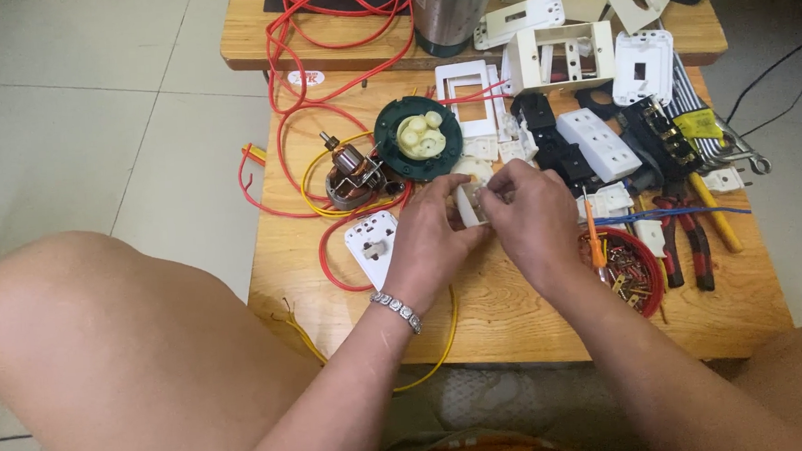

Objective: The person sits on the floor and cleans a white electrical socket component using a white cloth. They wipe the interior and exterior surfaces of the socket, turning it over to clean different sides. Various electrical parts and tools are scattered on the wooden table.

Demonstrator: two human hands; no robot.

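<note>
While my knees frame the low wooden table (516,325), both my hands meet over its middle around a small white plastic socket part (469,204). My left hand (433,233), a beaded bracelet (396,310) at the wrist, curls in from the left with thumb and fingertips pinched on the part's left edge. My right hand (533,218) comes from the right, its fingers bent narrowly and pressed to the top and right side of the same piece, so most of it is hidden; I cannot tell what its face looks like.

Just left of my left hand lies a white plug adapter (373,243), face up, with a red wire (329,257) looping round it and a yellow wire (439,342) running under my wrist to the table's front edge. Behind that stands a small motor armature (351,173) with copper windings, and beside it a dark green round base (417,138) carrying a pale yellow moulded piece.

Near my right hand sits a red bowl (637,273) of small brass and red fittings, with an orange-handled tester screwdriver (594,238) leaning at its rim. Further right lie red-handled pliers (685,238) and a yellow-handled tool (716,213). A white socket strip (598,142) rests on black parts behind my fingers, with cream switch boxes (561,57) and a steel cup (449,12) at the back.
</note>
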